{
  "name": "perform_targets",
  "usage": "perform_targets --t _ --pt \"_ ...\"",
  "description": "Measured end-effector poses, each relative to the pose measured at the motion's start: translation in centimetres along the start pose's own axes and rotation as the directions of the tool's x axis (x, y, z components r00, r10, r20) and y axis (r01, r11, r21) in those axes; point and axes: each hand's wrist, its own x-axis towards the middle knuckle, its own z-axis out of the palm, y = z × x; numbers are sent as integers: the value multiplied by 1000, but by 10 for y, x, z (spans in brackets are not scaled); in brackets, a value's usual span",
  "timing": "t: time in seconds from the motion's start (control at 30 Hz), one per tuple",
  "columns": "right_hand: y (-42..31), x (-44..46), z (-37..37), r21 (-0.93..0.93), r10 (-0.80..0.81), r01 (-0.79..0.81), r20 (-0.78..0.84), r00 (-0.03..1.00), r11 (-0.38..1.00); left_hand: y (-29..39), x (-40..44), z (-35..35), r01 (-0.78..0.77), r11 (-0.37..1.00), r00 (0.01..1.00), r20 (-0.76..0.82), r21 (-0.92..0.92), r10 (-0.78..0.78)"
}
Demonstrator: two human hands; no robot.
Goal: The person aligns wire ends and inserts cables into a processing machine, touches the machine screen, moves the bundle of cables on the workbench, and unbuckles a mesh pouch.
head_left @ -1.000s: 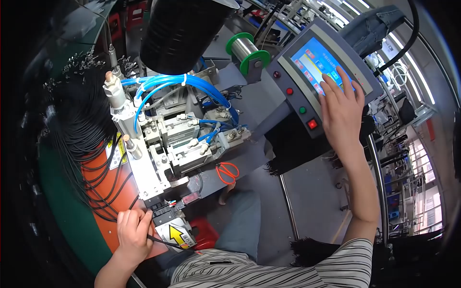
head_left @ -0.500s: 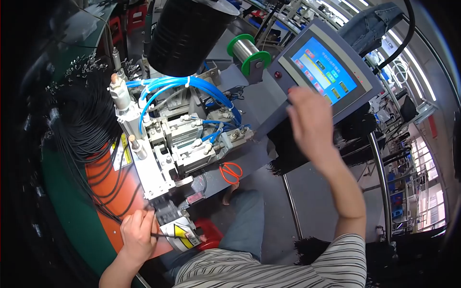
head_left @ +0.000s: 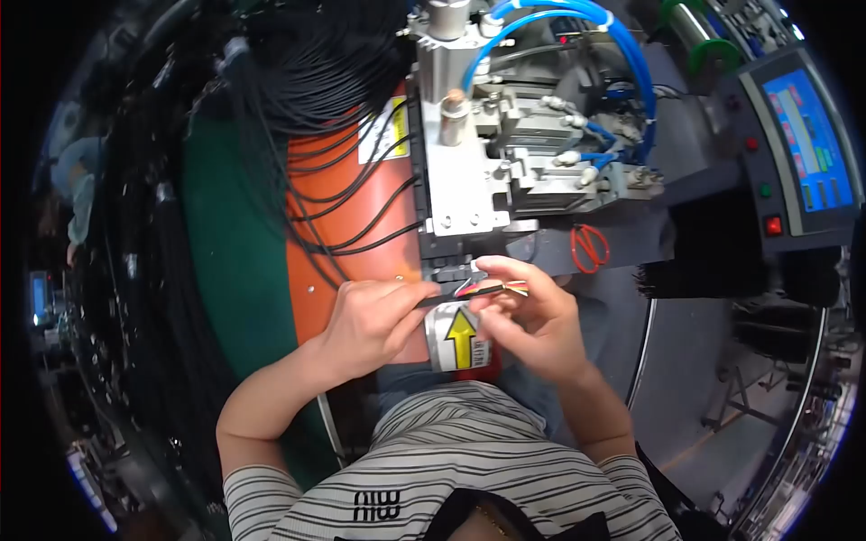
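My left hand (head_left: 383, 320) pinches a black cable (head_left: 442, 300) between thumb and fingers, just in front of the machine. From the cable's stripped end, thin coloured wires (head_left: 516, 288) stick out to the right. My right hand (head_left: 541, 325) is around these wires, thumb and index finger apart, with no firm grip showing. Behind the hands is the machine's clamp head (head_left: 448, 270). Below them sits a white block with a yellow arrow label (head_left: 462, 338).
The machine (head_left: 460, 176) carries blue air hoses (head_left: 645, 72). Many black cables (head_left: 316, 72) lie at the back left, some running over the orange surface (head_left: 361, 212). A touchscreen panel (head_left: 812, 149) with buttons stands right. An orange-red loop (head_left: 589, 250) is near the machine's edge.
My right hand has come from the touchscreen down to the cable end. My left hand still holds the cable, now with coloured wires visible. The view has turned toward the hands.
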Motion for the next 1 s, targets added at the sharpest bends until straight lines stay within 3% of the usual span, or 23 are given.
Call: perform_targets --t 0.03,0.1,0.2,0.33,0.43,0.5,0.6,0.7,0.77,0.87,0.9,0.93,0.97,1.0 --pt "-2 -1 1 102 57 -51 -54 997 994 -1 -1 3 55 998 998 -19 -3 -55" --pt "1 1 -3 79 47 -43 -42 998 996 4 3 6 115 993 993 -36 -1 -115" --pt "6 3 -2 16 16 -16 -39 999 1000 17 14 3 129 949 986 -68 -287 -154" --pt "4 2 5 195 97 -74 -112 989 978 22 22 1 218 921 973 -2 -324 -231" --pt "14 4 -1 71 -49 53 -55 997 996 16 27 1 210 906 978 84 -367 -192" --pt "17 5 -6 139 2 7 -59 998 990 14 28 2 202 901 978 125 -384 -165" --pt "18 6 -10 268 112 -94 -53 992 959 17 28 10 -27 994 989 -144 102 42" --pt "17 10 -5 -182 -168 145 -119 979 973 16 31 12 -67 987 986 -142 149 89" --pt "13 11 -6 -208 -179 155 -100 979 966 13 32 13 -86 982 983 -144 168 111" --pt "12 15 -12 -252 -204 183 -63 977 950 6 30 11 62 983 997 -38 -173 -70" --pt "12 16 -20 15 2 -1 -20 1000 1000 7 29 11 66 982 997 -34 -176 -73" --pt "12 19 -28 266 187 -201 77 979 943 10 30 12 -8 999 998 -70 -39 5" --pt "13 21 -32 476 332 -394 214 919 786 13 30 13 -78 992 992 -92 102 88" --pt "13 22 -32 480 337 -398 212 917 782 16 30 14 -141 961 980 -101 238 169"
